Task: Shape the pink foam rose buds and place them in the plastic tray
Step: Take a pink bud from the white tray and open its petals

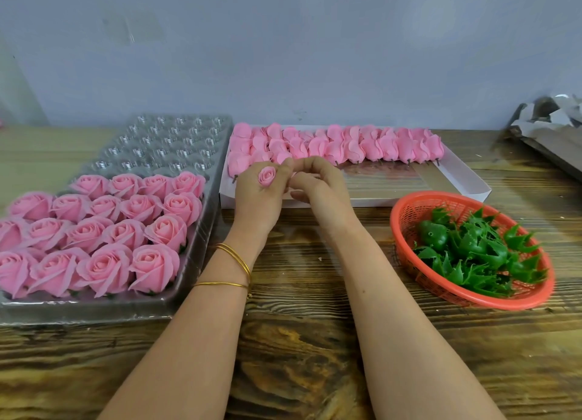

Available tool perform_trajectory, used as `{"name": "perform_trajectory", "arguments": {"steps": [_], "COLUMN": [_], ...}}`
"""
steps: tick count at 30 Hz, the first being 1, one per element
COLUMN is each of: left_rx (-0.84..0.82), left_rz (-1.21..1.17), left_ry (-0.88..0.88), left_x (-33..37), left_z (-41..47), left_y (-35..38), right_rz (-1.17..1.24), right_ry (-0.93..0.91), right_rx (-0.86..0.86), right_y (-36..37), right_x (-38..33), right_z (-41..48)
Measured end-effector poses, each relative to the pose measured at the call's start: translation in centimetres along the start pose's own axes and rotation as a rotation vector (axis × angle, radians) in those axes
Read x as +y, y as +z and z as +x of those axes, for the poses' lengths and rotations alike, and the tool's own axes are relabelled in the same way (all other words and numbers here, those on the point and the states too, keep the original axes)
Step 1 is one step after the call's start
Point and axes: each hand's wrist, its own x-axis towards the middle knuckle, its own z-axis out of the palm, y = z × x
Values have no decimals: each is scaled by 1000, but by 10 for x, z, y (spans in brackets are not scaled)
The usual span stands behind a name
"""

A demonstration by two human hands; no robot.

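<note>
Head view, by size: plastic tray, left of both hands, near rows filled with opened roses, far cells bare; white box of unshaped buds beyond the hands. Nearer the tray, left hand pinches one rose bud, bloom upward, stem down into the fingers; right hand, fingers curled at the bud's right side, grip on a petal not discernible.

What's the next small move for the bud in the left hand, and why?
Probably peel an outer petal outward with the right hand. The small pink foam rose bud in the left hand looks tighter than the opened pink roses in the clear plastic tray, and the right fingertips sit beside it.
</note>
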Motion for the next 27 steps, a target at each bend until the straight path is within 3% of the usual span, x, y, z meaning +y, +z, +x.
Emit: {"name": "perform_trajectory", "arguments": {"steps": [9, 27], "left_rx": [-45, -34], "left_rz": [129, 134], "left_ry": [60, 97], "left_x": [-11, -13], "left_z": [-1, 0], "left_y": [5, 6], "right_rz": [-79, -111], "right_ry": [-77, -10], "right_rx": [23, 23], "right_y": [5, 5], "right_x": [1, 2], "right_z": [0, 0]}}
